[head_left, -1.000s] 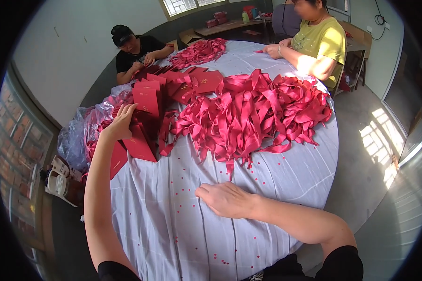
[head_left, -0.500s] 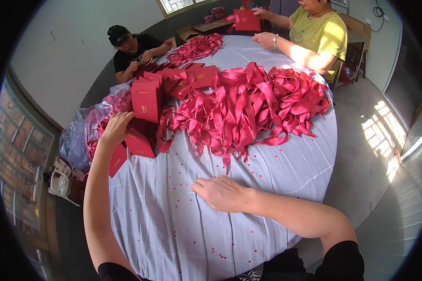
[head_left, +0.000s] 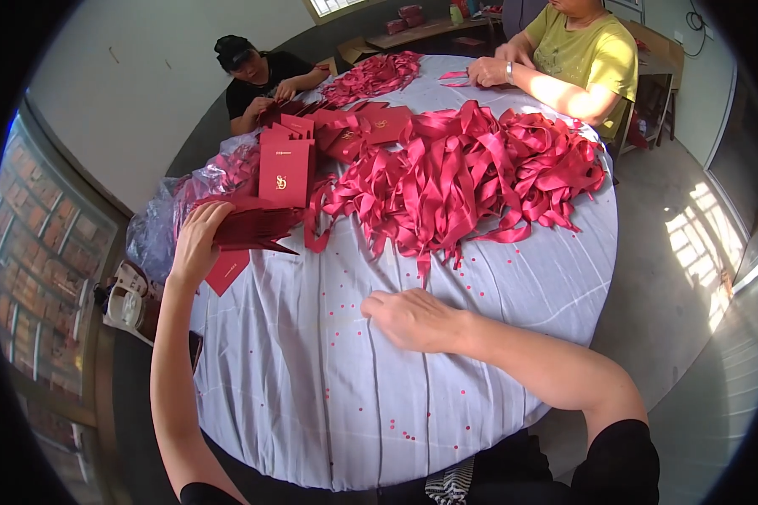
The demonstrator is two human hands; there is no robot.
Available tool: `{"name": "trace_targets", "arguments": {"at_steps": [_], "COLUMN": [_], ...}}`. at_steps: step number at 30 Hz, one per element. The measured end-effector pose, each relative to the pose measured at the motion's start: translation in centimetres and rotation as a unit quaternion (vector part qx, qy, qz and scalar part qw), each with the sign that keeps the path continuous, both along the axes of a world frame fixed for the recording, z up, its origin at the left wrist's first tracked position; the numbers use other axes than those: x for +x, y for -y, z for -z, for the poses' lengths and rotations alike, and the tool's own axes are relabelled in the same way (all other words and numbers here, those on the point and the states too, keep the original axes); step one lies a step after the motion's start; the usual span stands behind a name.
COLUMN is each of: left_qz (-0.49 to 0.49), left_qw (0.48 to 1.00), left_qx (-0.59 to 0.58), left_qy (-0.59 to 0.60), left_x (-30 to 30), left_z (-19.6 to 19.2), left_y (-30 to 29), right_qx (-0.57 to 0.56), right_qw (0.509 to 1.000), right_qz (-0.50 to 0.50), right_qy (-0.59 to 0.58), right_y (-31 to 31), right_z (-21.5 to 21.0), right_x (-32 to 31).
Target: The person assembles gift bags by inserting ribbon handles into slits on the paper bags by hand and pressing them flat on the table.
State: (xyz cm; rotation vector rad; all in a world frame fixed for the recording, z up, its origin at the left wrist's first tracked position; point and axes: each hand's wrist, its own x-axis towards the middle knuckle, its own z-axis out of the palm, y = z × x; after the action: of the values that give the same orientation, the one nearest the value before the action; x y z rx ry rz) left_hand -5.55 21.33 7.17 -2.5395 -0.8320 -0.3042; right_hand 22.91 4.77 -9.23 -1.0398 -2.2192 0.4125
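Note:
At the table's left side, my left hand (head_left: 199,241) is closed on the edge of a stack of flat red paper bags (head_left: 257,225), which fans out to the right. Behind that stack, more red bags with gold print (head_left: 286,172) stand upright. Under my left wrist area one more red bag (head_left: 227,271) lies on the cloth. My right hand (head_left: 417,320) is over the front of the table with fingers curled and pressed together; whatever they may hold is hidden. Beyond it lies a large heap of red ribbons (head_left: 446,185).
Small red paper dots (head_left: 408,435) are scattered over the light tablecloth (head_left: 286,396). Clear plastic wrapping (head_left: 164,223) bulges at the left edge. Two people work at the far side, one in black (head_left: 265,84), one in a yellow-green shirt (head_left: 585,63).
My left hand has tipped a stack of bags down from the upright row and grips it. My right hand stays curled. The person in yellow-green has lowered a red bag out of sight.

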Motion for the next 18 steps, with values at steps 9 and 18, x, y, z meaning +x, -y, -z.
{"name": "trace_targets", "arguments": {"at_steps": [9, 18], "left_qz": [0.141, 0.217], "left_qw": [0.989, 0.975], "left_qx": [0.045, -0.005], "left_qy": [0.012, -0.035], "left_x": [2.2, 4.9], "left_z": [-0.3, 1.7], "left_y": [13.0, 16.5], "right_qx": [-0.45, -0.541], "right_qw": [0.69, 0.628], "right_qz": [-0.049, -0.116], "right_qy": [-0.565, -0.548], "right_y": [-1.6, 0.2], "right_z": [-1.2, -2.3], "right_x": [0.4, -0.4]}}
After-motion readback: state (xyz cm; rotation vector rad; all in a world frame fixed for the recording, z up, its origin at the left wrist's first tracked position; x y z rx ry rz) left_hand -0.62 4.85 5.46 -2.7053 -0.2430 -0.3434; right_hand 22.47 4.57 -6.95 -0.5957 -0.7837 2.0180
